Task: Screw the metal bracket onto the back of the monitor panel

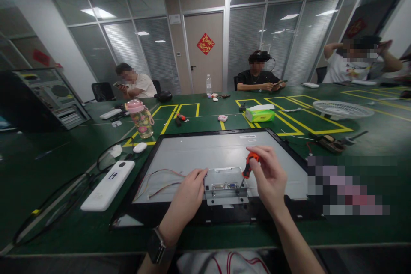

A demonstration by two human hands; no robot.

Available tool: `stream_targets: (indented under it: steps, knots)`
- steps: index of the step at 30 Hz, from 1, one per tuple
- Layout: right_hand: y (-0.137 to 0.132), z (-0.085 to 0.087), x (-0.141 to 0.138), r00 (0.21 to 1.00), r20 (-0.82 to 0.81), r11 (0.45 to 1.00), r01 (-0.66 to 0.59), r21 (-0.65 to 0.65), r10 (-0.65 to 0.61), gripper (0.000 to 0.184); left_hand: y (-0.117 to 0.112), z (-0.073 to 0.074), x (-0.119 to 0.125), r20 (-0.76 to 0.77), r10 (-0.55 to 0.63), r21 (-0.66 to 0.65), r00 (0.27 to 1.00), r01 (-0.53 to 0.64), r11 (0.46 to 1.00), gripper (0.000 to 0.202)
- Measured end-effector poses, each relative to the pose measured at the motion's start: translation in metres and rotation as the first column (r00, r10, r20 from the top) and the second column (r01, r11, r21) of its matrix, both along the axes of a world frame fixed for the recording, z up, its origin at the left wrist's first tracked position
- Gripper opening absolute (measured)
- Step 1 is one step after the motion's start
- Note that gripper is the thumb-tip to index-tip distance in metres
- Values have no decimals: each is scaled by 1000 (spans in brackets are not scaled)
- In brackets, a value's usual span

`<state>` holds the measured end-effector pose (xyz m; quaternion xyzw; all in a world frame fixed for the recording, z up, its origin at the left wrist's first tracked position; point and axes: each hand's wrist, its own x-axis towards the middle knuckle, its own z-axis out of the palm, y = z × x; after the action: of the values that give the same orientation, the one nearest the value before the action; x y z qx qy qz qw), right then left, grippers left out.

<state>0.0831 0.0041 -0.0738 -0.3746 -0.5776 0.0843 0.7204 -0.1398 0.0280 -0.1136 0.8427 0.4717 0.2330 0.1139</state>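
A monitor panel [199, 150] lies face down on the table, its grey metal back framed in black. On its lower middle sits a metal port bracket [224, 176] with a blue video connector [232, 186]. My right hand [271, 177] is closed around a red-and-black screwdriver [249, 165], whose shaft points down at the bracket's right end. Whether the tip sits in a screw is too small to tell. At the bracket's left edge my left hand [189, 190] has its fingers pressed together on the metal. Thin wires [160, 175] run across the panel left of that hand.
Left of the panel lie a white power bank [108, 185] and black cables [61, 197]. Beyond stand a pink-lidded bottle [140, 120], a green tissue pack [260, 114] and a white round grille [343, 109]. A computer case [48, 98] stands far left. Three people sit across the table.
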Motion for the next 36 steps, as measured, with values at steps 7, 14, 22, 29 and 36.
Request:
stream_targets:
  steps: [7, 14, 22, 29, 36]
  knots:
    - [0, -2, -2, 999, -34, 999, -37, -7, 36, 28, -1, 1, 0, 15, -6, -4, 1000, 6, 1000, 46]
    - [-2, -1, 1, 994, 3, 994, -109, -11, 109, 29, -1, -1, -1, 27, -5, -13, 1000, 6, 1000, 45]
    - [1, -2, 0, 1000, 7, 999, -6, 54, 5, 18, 0, -1, 0, 1, -9, -23, 1000, 9, 1000, 45]
    - [-2, 0, 0, 993, -26, 994, -112, -4, 112, 27, -1, 1, 0, -1, -1, -22, 1000, 1, 1000, 44]
    - [1, 0, 2, 994, -48, 995, -100, -8, 99, 16, -1, 0, 0, 10, -3, -7, 1000, 3, 1000, 45]
